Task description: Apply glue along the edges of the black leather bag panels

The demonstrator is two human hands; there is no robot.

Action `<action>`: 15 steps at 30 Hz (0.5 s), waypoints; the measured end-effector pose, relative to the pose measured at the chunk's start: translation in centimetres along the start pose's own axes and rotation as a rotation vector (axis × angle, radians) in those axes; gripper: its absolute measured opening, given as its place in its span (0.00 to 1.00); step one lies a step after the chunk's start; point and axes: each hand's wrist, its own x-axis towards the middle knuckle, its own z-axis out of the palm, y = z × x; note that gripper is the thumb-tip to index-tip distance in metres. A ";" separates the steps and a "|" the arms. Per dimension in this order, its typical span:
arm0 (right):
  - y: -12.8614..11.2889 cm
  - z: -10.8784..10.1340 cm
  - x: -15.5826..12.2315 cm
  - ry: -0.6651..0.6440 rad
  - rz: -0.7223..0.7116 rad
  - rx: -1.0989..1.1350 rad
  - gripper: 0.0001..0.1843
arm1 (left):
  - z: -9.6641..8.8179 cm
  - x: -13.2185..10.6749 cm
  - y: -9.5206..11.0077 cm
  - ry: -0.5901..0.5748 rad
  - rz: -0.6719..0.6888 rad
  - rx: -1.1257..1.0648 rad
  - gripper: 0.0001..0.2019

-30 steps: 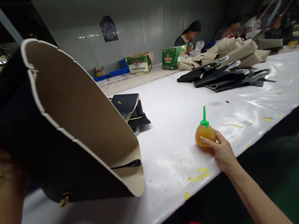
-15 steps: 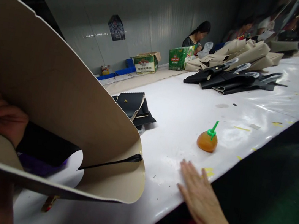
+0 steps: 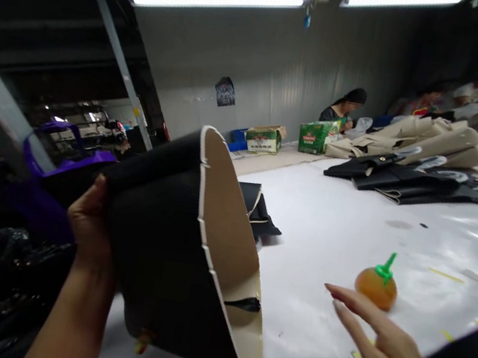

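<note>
My left hand [image 3: 90,224] grips a large curved bag panel [image 3: 172,241], black outside and cream inside, and holds it up over the near edge of the white table [image 3: 326,231]. Its cream lining [image 3: 230,227] faces right. My right hand [image 3: 384,350] hovers open above the table's front edge, fingers stretched toward the left, holding nothing. Just beyond its fingertips lies a small orange glue bottle [image 3: 376,285] with a green nozzle, tipped on its side.
A folded black piece [image 3: 261,211] lies behind the panel. A heap of black and cream panels [image 3: 421,168] covers the far right. A person [image 3: 344,108] sits at the far end by green and brown boxes [image 3: 315,137]. Purple straps [image 3: 63,151] and dark bags sit left.
My left hand turned and swung the panel so its black side faces me. My right hand let go of the bottle, which tipped over, and drew back.
</note>
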 end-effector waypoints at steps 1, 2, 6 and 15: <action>-2.4 -1.1 1.3 0.057 0.032 0.064 0.24 | 0.4 0.0 -0.3 0.007 -0.044 -0.005 0.10; -5.2 -2.2 2.6 0.091 0.047 0.112 0.26 | 0.7 0.1 -0.6 0.016 -0.077 -0.003 0.10; -16.3 -5.6 7.0 0.254 -0.220 0.227 0.22 | 2.3 0.8 -1.4 0.008 -0.030 0.024 0.11; -28.7 -5.1 12.8 -0.019 -1.137 -0.467 0.18 | 5.5 -0.1 -1.5 -0.460 0.055 0.237 0.11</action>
